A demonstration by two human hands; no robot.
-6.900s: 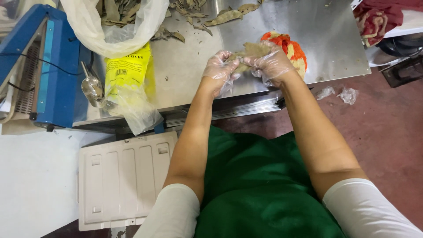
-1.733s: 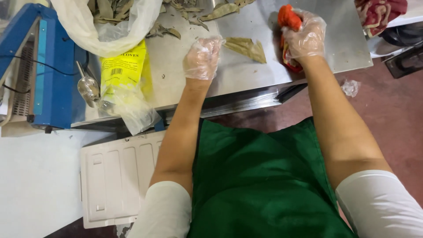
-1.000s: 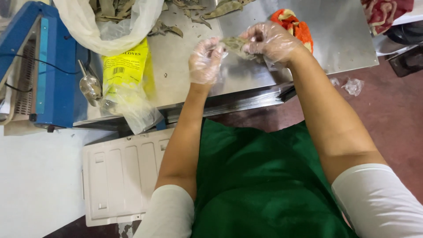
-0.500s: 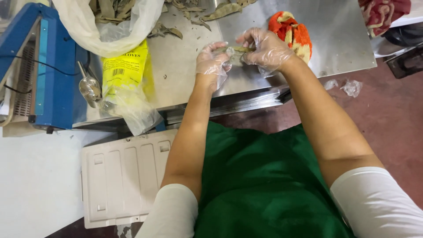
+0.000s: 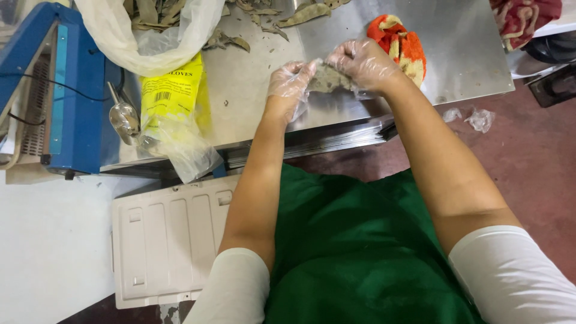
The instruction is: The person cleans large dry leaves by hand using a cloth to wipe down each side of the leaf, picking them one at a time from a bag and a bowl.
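Both my hands wear thin clear plastic gloves and meet over the steel table [image 5: 456,54]. My left hand [image 5: 288,84] and my right hand [image 5: 360,63] pinch the two ends of a dried grey-green leaf [image 5: 327,78] held just above the tabletop. An orange and yellow cloth [image 5: 399,45] lies right behind my right hand. More dried leaves [image 5: 300,13] are scattered at the far edge of the table.
A clear plastic bag [image 5: 150,36] holding dried leaves sits at the back left, with a yellow packet [image 5: 174,96] and a metal scoop [image 5: 123,117] beside it. A blue machine [image 5: 60,90] stands at the left. A white plastic panel [image 5: 168,240] lies below the table.
My right hand left the orange cloth and came over to the leaf; both hands now hold it together, a little nearer the table's front edge.
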